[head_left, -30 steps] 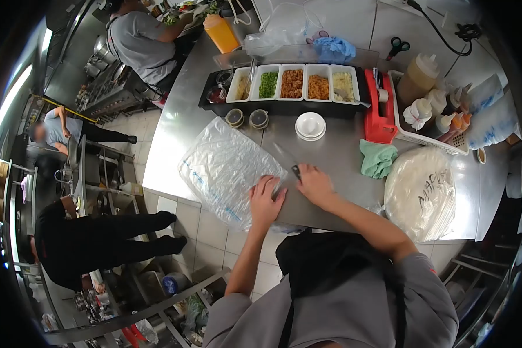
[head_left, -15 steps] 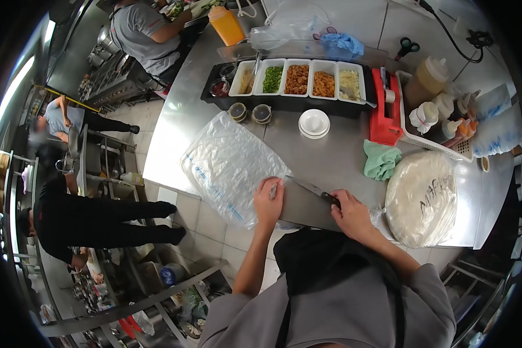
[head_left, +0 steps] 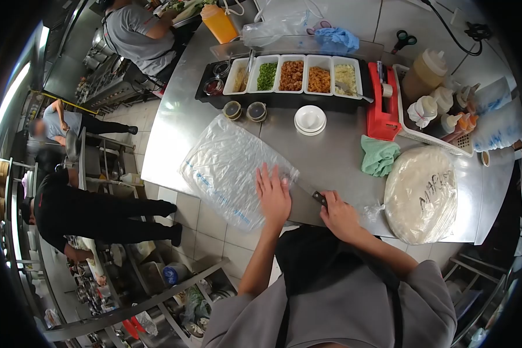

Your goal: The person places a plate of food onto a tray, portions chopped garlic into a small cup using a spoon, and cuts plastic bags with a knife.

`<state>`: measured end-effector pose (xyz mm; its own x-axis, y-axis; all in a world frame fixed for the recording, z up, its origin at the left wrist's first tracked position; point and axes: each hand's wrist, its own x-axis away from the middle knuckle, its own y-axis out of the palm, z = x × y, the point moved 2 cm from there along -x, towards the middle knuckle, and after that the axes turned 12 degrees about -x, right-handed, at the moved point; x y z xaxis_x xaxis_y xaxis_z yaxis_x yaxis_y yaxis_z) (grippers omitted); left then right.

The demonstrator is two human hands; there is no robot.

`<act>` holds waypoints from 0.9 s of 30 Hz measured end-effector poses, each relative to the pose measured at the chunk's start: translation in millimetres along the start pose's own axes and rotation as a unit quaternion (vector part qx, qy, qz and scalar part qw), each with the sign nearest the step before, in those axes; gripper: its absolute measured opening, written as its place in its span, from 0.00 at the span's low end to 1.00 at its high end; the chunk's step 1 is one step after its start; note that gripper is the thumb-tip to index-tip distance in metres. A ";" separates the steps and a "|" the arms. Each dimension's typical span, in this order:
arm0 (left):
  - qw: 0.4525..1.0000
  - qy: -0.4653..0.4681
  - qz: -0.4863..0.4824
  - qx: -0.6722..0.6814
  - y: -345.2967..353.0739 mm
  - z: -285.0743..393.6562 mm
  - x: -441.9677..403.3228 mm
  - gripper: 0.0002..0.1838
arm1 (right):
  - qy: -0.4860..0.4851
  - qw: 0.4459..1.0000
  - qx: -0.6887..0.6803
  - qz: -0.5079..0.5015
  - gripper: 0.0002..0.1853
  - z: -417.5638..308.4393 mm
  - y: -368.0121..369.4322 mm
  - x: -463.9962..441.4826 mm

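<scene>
My right hand (head_left: 340, 216) is closed around the dark handle of a kitchen knife (head_left: 319, 198). Its blade points away and left, with the tip at the right edge of a stack of clear plastic bags (head_left: 226, 168). Whether the tip is over, under or inside the bags I cannot make out. My left hand (head_left: 274, 196) lies with fingers stretched out on the near right part of the bags. These bags rest on the steel table (head_left: 336, 156) and overhang its near left edge.
Beyond the hands stand white bowls (head_left: 310, 120), two small sauce cups (head_left: 256, 111) and a topping holder (head_left: 296, 100). To the right are a green cloth (head_left: 380, 155), a wrapped round bundle (head_left: 421, 194), a red dispenser (head_left: 383, 104) and a bottle basket (head_left: 446, 139). Several co-workers stand at left.
My left hand has opened from a closed grip and flattened onto the bags. My right hand and the knife have shifted slightly left, bringing the blade to the bags' edge.
</scene>
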<state>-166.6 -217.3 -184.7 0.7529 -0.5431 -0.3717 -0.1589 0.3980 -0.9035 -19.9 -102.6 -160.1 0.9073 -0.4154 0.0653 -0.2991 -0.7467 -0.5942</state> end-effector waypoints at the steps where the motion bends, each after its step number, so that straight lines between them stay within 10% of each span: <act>1: 0.999 -0.013 -0.013 -0.038 3.5 2.0 -3.0 0.23 | -0.013 1.000 0.001 0.004 0.17 -0.1 4.2 -2.2; 27: 0.994 -0.016 -0.068 -0.089 14.1 -5.2 7.2 0.31 | -0.081 0.977 0.090 0.176 0.17 19.5 -0.5 -16.5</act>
<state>-166.7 -219.4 -201.3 0.7944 -0.5587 -0.2384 -0.1617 0.1838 -0.9696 -28.9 -85.3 -176.4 0.7973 -0.5307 -0.2876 -0.5570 -0.4631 -0.6895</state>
